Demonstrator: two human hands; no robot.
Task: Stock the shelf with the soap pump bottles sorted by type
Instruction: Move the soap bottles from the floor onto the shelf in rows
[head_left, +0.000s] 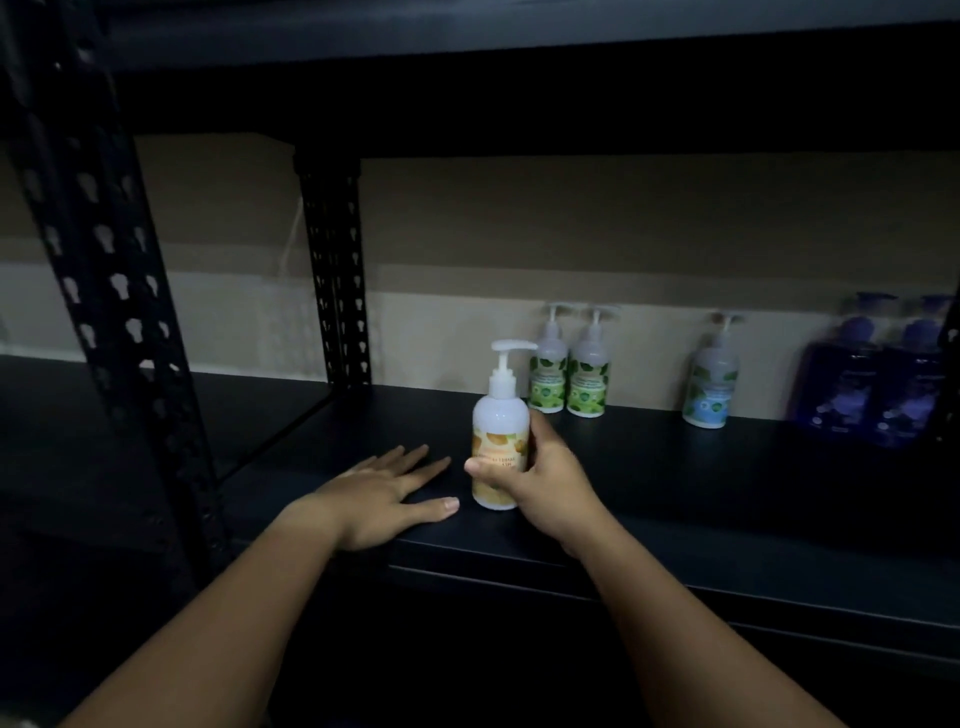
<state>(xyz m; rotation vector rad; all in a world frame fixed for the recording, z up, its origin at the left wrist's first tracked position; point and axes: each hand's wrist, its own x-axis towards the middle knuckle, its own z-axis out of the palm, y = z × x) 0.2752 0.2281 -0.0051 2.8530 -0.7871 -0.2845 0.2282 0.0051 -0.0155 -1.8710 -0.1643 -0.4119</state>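
At the lower centre of the frame, near the front edge of the dark shelf (675, 467), the left hand (382, 491) is laid flat with its fingers straight, holding nothing. Just to its right, an orange-labelled pump bottle (500, 441) is held upright by the right hand (540, 478), whose grip is wrapped round the body with the thumb across the label; the base appears to sit on or just above the shelf.

Farther right, along the back, two green-labelled bottles (569, 376) are stood side by side, touching. A blue-labelled bottle (712, 382) is set apart from them, and two dark purple bottles (872, 384) are paired at the right edge of the frame. Three types thus look sorted already; the orange type is judged to be only now being started, and whether more stock is waiting cannot be told.

The shelf is of black board, carried on perforated black metal uprights (104, 291) at the left. A pale wall (519, 234) is seen behind, and the lighting is dim.
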